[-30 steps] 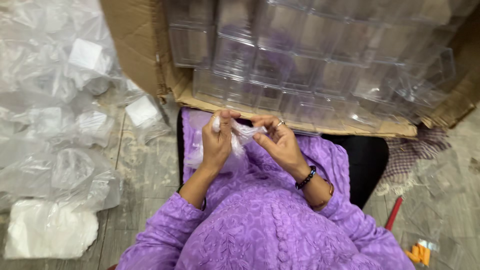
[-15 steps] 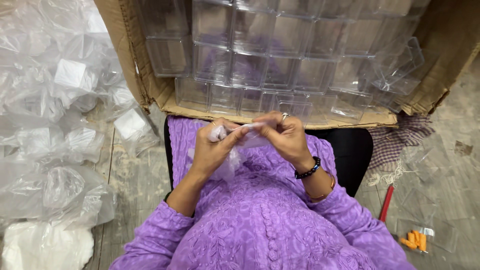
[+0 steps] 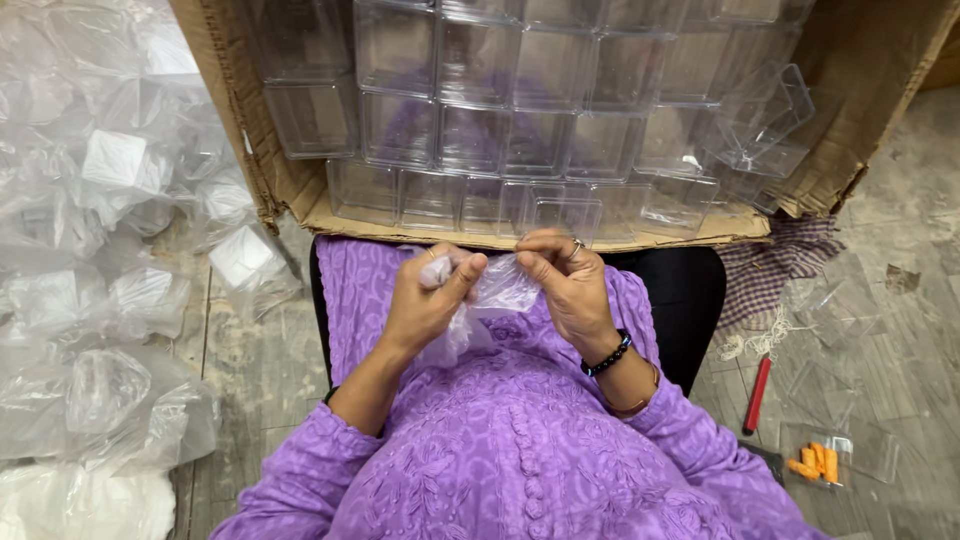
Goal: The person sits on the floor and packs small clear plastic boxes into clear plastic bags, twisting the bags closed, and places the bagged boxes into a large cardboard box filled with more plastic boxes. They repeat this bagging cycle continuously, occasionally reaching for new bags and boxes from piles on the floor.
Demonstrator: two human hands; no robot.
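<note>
Both hands have dropped slightly, left hand (image 3: pixel 430 295) and right hand (image 3: pixel 565 280) pinching the plastic bag (image 3: pixel 500 290) between them.

The bag (image 3: pixel 495 290) between the left hand (image 3: pixel 425 300) and right hand (image 3: pixel 565 285) is showing clear, faintly milky, with purple tinting through it. The dress (image 3: pixel 520 450) is showing purple with a paler floral pattern. At three o'clock of the right hand, the bracelet (image 3: pixel 608 356) is showing black beads. At twelve o'clock, the boxes (image 3: pixel 500 110) are looking clear and colourless inside a brown carton (image 3: pixel 255 160). At nine o'clock, the wrapped boxes (image 3: pixel 90 250) are gleaming clear and whitish. At three o'clock, a cloth (image 3: pixel 770 270) is showing a purple-and-white check. At four o'clock, a red pen (image 3: pixel 756 394) and orange pieces (image 3: pixel 815 463) are lying on the grey floor (image 3: pixel 900 230).
</note>
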